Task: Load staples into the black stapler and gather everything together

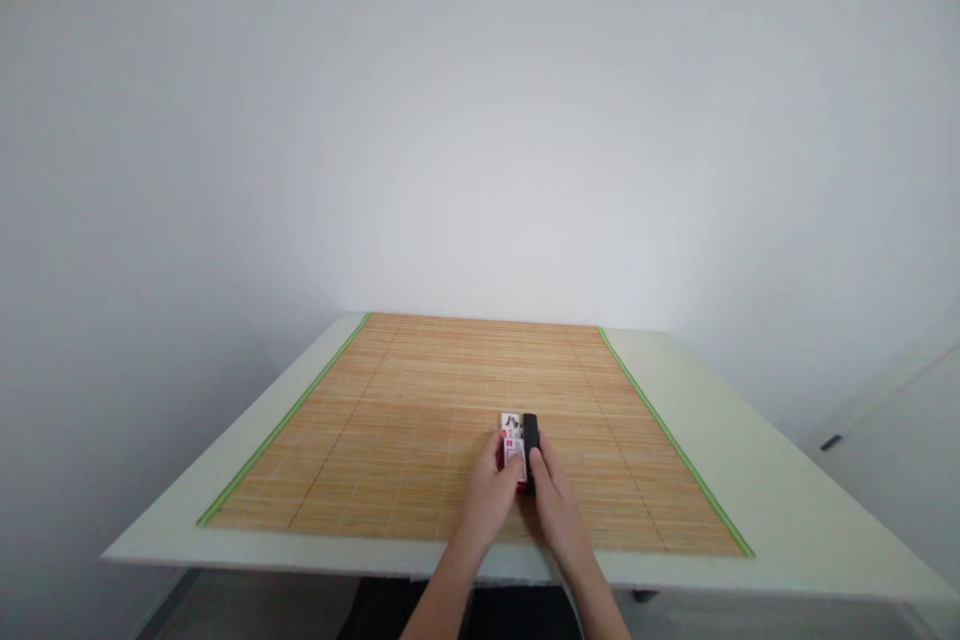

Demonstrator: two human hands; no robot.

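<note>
At the left hand [487,495], gripping a small rectangular box [512,428] printed in white and pink, with thumb [514,465] on its face. At the right hand [557,500], grasping a slim black oblong object [531,432] close beside the box, over a tan slatted bamboo mat [420,400] beneath both hands

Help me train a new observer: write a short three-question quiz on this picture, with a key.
1. Multiple choice: which colour runs along the outer left and right borders of the mat?
a) blue
b) green
c) black

2. True or false: in the picture, the black item is to the right of the white-and-pink item.

3. Fill in: the black item's right side is against the person's ____ hand.

Key: 1 b; 2 true; 3 right hand.
</note>
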